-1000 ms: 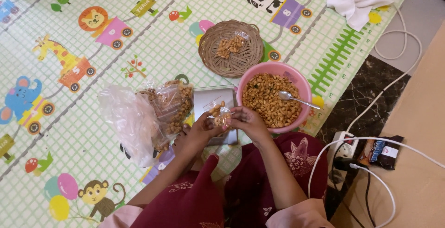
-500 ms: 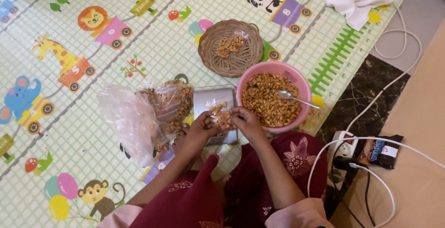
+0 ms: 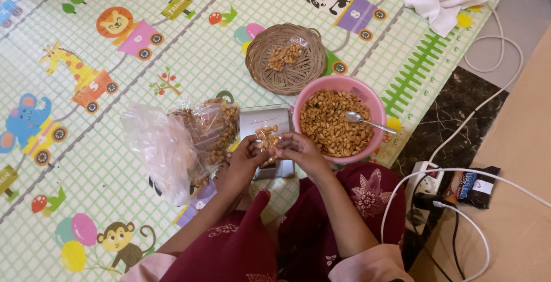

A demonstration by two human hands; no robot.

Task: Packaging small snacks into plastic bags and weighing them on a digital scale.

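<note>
Left hand (image 3: 245, 157): fingers closed on the left edge of a small clear packet of nuts (image 3: 267, 140), thumb on top.

Right hand (image 3: 302, 150): fingers pinched on the packet's right edge. The two hands are close together with the packet stretched between them, held just above a small grey scale (image 3: 265, 122) and near the person's lap. Whether the packet's mouth is sealed cannot be told.

Grey scale: flat on the floor mat (image 3: 103, 161), between a heap of bags and the bowl, partly hidden by the hands.

Heap of clear plastic bags (image 3: 172, 144): left of the scale, some already filled with nuts, others loose and crumpled.

Pink bowl (image 3: 376, 110): just right of the scale, nearly full of roasted nuts, with a metal spoon (image 3: 367, 122) lying in it, handle resting toward the rim.

Woven basket (image 3: 287, 58): beyond the bowl, one small filled packet inside.

White cloth (image 3: 439, 1): far corner of the mat.

Power strip and white cables (image 3: 427, 187): on the dark floor to the right, beside a dark snack wrapper (image 3: 473, 187).

Risks, as judged:
- If the packet's mouth is open, a tilt or an uneven pull would likely shed nuts onto the scale or mat.
- A hard tug from both sides could split the thin film.
- The right elbow works close to the bowl rim and spoon handle; a knock might tip nuts out.
- Cables lie near the knee and could snag.
</note>
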